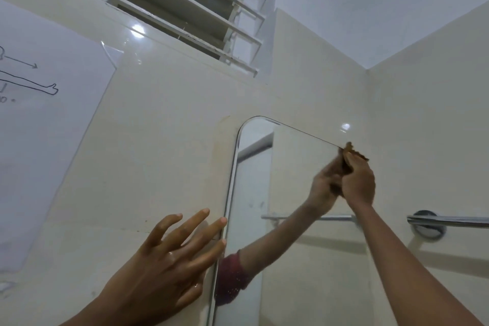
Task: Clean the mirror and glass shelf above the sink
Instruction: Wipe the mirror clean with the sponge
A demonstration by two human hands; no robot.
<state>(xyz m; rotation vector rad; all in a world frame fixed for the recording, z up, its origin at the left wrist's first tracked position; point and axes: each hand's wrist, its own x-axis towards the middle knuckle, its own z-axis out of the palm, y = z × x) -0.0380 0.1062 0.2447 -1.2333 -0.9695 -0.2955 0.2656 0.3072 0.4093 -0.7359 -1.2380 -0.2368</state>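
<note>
A tall frameless mirror [291, 180] with rounded corners hangs on the cream tiled wall. My right hand [358, 180] is raised to the mirror's upper right corner, shut on a crumpled brown cloth [354, 152] pressed against the glass edge. The hand, arm and cloth are reflected in the mirror. My left hand [169, 262] lies flat on the wall at the mirror's left edge, fingers spread, fingertips touching the rim. The glass shelf and the sink are out of view.
A chrome towel bar [447, 221] is fixed to the right wall beside the mirror. A louvred window [185, 0] with white bars sits high above. A white paper sheet [39, 114] with a line drawing is taped to the wall at left.
</note>
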